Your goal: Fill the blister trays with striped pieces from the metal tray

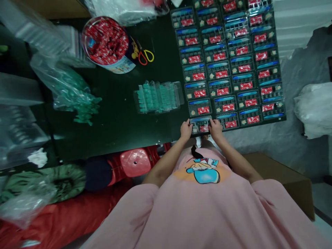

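A clear plastic tray (200, 127) lies at the front edge of the table, holding a blue pen-like stick, a red-and-white packet and small pale pieces. My left hand (186, 130) is closed on its left end. At the opposite end, my right hand (216, 130) has its fingers closed on the tray too. Beyond my hands stand rows of similar filled trays (222, 83), each with a blue stick and a red packet. To the left of these rows, several green plastic pieces (157, 98) sit in clear trays.
A round tub (120, 69) of red packets stands at the back left, with scissors (146, 57) beside it. Green pieces spill from a plastic bag (64, 81). Red stools (135, 162) are below the table (116, 133); a cardboard box (280, 183) is at right.
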